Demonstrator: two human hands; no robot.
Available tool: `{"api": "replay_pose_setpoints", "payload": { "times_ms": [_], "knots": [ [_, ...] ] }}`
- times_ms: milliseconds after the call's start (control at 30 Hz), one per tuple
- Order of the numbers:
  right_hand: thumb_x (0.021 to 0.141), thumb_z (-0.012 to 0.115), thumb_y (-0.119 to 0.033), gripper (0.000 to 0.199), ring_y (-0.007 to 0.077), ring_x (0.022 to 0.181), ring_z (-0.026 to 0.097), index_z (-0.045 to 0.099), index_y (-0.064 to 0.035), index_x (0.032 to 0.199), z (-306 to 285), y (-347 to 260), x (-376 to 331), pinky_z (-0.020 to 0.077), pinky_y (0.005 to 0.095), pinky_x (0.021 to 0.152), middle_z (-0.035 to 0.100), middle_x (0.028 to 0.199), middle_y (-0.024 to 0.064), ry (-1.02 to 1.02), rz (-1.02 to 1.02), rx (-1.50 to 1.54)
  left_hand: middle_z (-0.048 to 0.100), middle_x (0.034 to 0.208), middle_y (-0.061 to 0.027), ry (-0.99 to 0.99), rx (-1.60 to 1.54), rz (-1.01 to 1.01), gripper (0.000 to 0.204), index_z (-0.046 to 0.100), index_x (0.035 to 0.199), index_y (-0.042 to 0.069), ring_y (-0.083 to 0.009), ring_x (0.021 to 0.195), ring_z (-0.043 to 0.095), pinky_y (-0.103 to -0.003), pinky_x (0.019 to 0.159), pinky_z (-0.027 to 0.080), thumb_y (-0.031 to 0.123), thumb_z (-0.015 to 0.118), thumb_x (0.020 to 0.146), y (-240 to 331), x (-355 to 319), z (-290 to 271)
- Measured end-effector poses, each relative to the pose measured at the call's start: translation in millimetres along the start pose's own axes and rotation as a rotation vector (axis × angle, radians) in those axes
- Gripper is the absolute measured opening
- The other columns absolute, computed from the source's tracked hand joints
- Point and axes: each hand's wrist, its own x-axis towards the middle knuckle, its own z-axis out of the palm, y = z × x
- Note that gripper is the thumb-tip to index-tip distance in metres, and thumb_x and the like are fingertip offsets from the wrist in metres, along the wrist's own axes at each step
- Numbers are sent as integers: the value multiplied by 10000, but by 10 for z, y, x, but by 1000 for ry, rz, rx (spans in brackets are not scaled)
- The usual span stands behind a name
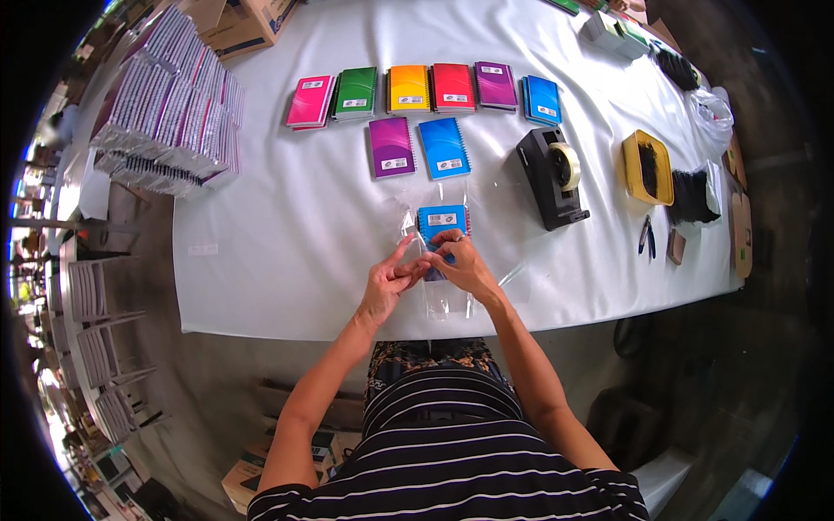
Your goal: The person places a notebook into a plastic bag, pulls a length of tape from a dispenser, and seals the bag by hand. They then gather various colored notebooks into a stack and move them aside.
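Observation:
A blue spiral notebook (442, 218) with a white label lies in front of me on a sheet of clear plastic film (439, 306). Part of the film stands up in a fold along the notebook's left side. My left hand (390, 284) is at this fold, its index finger stretched away from me and its other fingers closed near the film. My right hand (463, 267) reaches over the notebook's lower part and pinches the film beside the left fingertips. Both hands hide the notebook's near half.
Beyond are a purple notebook (393, 148), another blue notebook (445, 148) and a row of coloured notebook stacks (408, 89). A black tape dispenser (547, 182), yellow tub (638, 187) and pliers (647, 237) lie right. Wrapped notebooks (174, 104) are piled left.

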Motion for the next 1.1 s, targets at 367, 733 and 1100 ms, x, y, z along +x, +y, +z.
{"api": "replay_pose_setpoints", "payload": {
  "times_ms": [367, 733, 1100],
  "knots": [
    [736, 779, -127, 215, 280, 1112, 522, 662, 31, 824, -95, 9, -29, 484, 375, 872, 534, 1180, 139, -105, -37, -67, 665, 1176, -116, -274, 340, -98, 652, 412, 1432, 75, -178, 1149, 597, -378, 1091, 380, -124, 440, 811, 650, 590, -105],
    [694, 672, 1, 62, 263, 1050, 528, 618, 24, 676, 43, 68, -14, 416, 421, 790, 599, 1069, 76, 10, 35, 16, 354, 1501, -162, -237, 1457, 916, 613, 422, 1430, 103, -306, 1440, 229, -413, 1137, 236, -19, 597, 855, 1156, 1096, 276],
    [655, 813, -124, 222, 268, 957, 539, 619, -22, 613, 177, -7, -47, 380, 436, 751, 617, 954, 67, 165, 111, -109, 284, 1497, -280, 379, 884, 171, 484, 469, 1323, -65, -399, 1443, 126, -424, 1159, 169, 279, 495, 984, -240, 260, -13]
  ]
}}
